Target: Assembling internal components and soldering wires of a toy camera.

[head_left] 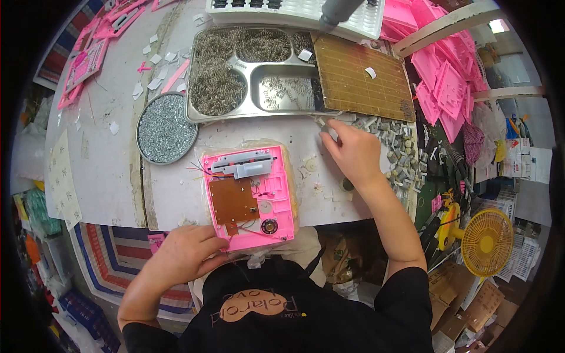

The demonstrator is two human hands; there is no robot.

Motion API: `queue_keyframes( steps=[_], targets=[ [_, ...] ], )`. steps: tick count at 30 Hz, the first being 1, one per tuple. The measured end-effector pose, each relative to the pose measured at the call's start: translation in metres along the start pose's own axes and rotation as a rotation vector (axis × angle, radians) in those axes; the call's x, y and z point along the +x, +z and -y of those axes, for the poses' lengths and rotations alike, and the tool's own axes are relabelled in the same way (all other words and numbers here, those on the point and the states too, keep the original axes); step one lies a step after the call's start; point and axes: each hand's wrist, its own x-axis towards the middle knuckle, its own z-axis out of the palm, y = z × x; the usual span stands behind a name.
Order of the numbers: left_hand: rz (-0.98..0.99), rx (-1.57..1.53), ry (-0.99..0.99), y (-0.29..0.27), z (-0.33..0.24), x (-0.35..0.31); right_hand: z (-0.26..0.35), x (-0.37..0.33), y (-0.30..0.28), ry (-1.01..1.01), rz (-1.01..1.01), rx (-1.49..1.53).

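A pink plastic casing (285, 194) lies open-side up at the table's front edge, on a clear wrapped pad. Inside it are a brown circuit board (232, 197), a grey slotted part (250, 169), a small round speaker (269, 226) and thin wires. My left hand (191, 250) grips the casing's near left corner, its fingers curled at the rim. My right hand (353, 152) reaches to the small metal cylinders (400, 154) below the brown sheet (365, 79). Its thumb and index finger are bent close together; what they hold, if anything, is too small to make out.
A compartmented metal tray (250, 66) holds many small springs. Left of it stands a round dish (143, 154) of small metal screws. Pink plastic parts (444, 76) pile up at the far right; more pink units (82, 65) lie far left. A yellow fan (486, 242) stands at right.
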Motion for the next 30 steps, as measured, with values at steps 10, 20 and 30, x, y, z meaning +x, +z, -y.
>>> queue_keyframes(
  steps=[10,20,30],
  targets=[
    [-0.263,0.336,0.256,-0.038,0.058,0.235,-0.001,-0.020,-0.030,0.161,0.154,0.309],
    [0.172,0.591,0.438,-0.037,0.065,0.313,0.010,-0.055,-0.066,0.311,0.191,0.725],
    [-0.295,-0.284,-0.149,-0.057,-0.018,0.108,0.061,-0.079,-0.064,-0.234,0.021,0.786]
  ],
)
